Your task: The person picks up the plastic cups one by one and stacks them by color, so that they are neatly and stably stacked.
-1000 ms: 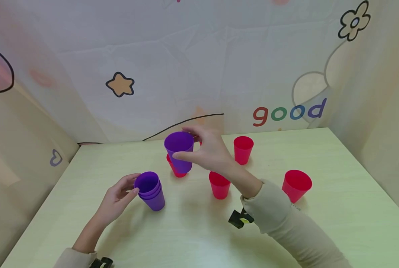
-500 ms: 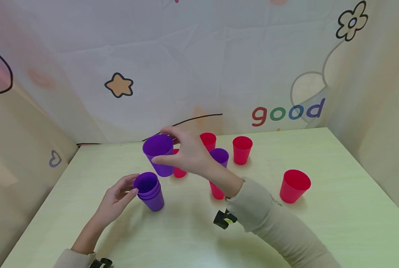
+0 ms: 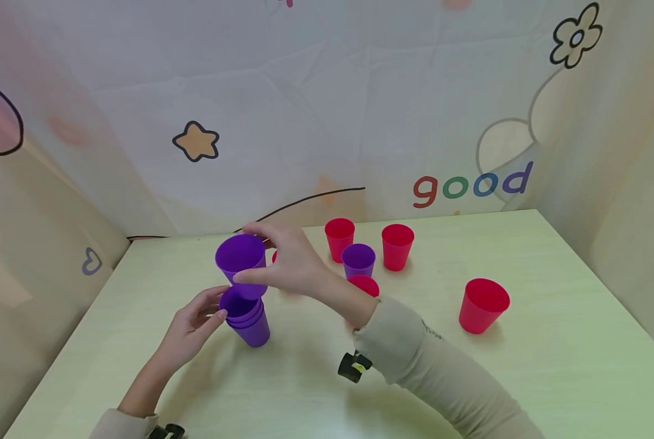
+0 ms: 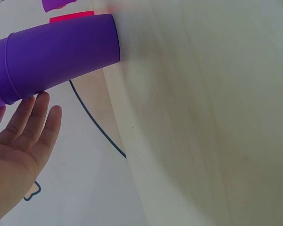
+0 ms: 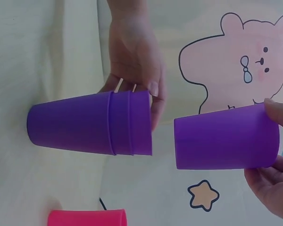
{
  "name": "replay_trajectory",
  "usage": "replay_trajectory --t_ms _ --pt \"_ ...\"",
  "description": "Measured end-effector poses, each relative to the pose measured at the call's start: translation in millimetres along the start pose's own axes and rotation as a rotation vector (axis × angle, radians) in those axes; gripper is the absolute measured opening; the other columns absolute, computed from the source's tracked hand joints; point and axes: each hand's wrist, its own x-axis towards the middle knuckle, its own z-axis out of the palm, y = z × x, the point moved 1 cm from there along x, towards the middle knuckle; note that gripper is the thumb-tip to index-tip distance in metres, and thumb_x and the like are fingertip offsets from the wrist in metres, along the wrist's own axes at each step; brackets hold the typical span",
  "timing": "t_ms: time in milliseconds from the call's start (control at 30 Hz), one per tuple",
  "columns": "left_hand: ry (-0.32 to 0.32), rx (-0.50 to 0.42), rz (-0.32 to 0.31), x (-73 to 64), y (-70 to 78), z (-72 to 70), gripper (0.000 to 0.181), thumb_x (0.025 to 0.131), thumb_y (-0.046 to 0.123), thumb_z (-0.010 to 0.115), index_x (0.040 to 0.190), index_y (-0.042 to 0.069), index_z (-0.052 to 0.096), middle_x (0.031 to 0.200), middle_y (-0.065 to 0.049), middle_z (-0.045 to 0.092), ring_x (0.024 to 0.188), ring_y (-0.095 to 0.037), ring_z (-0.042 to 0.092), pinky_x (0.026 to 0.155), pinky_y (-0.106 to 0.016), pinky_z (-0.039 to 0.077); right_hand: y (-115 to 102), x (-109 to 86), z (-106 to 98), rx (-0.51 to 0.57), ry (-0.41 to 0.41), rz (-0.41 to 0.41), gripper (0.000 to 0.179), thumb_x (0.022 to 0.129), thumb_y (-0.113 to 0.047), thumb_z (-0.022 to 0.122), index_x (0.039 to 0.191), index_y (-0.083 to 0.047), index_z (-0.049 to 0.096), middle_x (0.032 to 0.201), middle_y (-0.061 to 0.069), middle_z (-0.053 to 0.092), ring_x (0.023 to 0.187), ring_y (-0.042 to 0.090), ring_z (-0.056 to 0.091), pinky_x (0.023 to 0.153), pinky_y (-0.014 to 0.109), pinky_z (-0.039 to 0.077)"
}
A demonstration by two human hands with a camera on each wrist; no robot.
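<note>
My right hand (image 3: 294, 259) holds a purple cup (image 3: 233, 259) near its rim, between thumb and fingers. That cup is upright, just above a stack of nested purple cups (image 3: 254, 329); in the right wrist view a gap separates the held cup (image 5: 224, 139) from the stack (image 5: 70, 123). At the stack's left side, my left hand (image 3: 192, 323) holds it near the rim with thumb and fingers. The left wrist view shows fingertips of the left hand (image 4: 21, 146) against the stack's side (image 4: 61, 52). The stack stands on the table.
Another purple cup (image 3: 359, 261) stands among red cups at the table's middle. Red cups stand at the back (image 3: 340, 239), back right (image 3: 398, 247) and right (image 3: 484, 306). My right forearm partly covers a red cup (image 3: 364, 284). A printed cloth (image 3: 283, 134) hangs behind the table.
My right hand has carried its purple cup left and down, from over the red cups to above the stack. My left hand and the stack stay nearly still.
</note>
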Motion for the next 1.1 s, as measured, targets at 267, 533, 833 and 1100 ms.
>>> replay_trajectory --t_ms 267,533,833,1100 --pt "0.001 0.024 -0.008 0.0 -0.5 -0.8 0.035 0.091 0.000 0.051 0.125 -0.002 0.047 0.116 -0.021 0.056 0.096 -0.002 0.055 0.078 -0.019 0.048 5.5 3.5 12.7 0.018 -0.010 0.015 0.061 0.072 -0.021 0.077 0.125 -0.003 0.051 0.111 0.006 0.059 0.098 0.014 0.056 0.082 0.019 0.044" --pt "0.006 0.011 -0.004 -0.3 -0.1 -0.6 0.036 0.090 -0.001 0.052 0.125 -0.002 0.047 0.112 -0.020 0.058 0.096 -0.002 0.056 0.078 -0.019 0.048 12.4 6.0 21.9 0.022 -0.078 -0.019 0.063 0.073 -0.018 0.076 0.127 -0.001 0.048 0.117 0.008 0.058 0.101 0.014 0.054 0.084 0.017 0.043" --pt "0.016 0.026 0.010 -0.7 -0.5 -0.3 0.033 0.089 -0.002 0.052 0.122 -0.001 0.049 0.111 -0.014 0.058 0.096 -0.002 0.056 0.078 -0.020 0.048 20.3 6.4 29.7 -0.028 -0.143 -0.004 0.065 0.072 -0.021 0.077 0.127 -0.001 0.048 0.118 0.007 0.057 0.102 0.014 0.055 0.082 0.016 0.043" --pt "0.020 0.017 0.018 -1.1 -1.1 0.3 0.036 0.089 -0.002 0.053 0.124 0.001 0.048 0.110 -0.008 0.058 0.095 -0.004 0.057 0.078 -0.020 0.048 28.2 5.4 35.9 -0.048 -0.165 0.014 0.066 0.072 -0.022 0.077 0.127 -0.001 0.048 0.118 0.007 0.057 0.102 0.013 0.055 0.082 0.016 0.044"
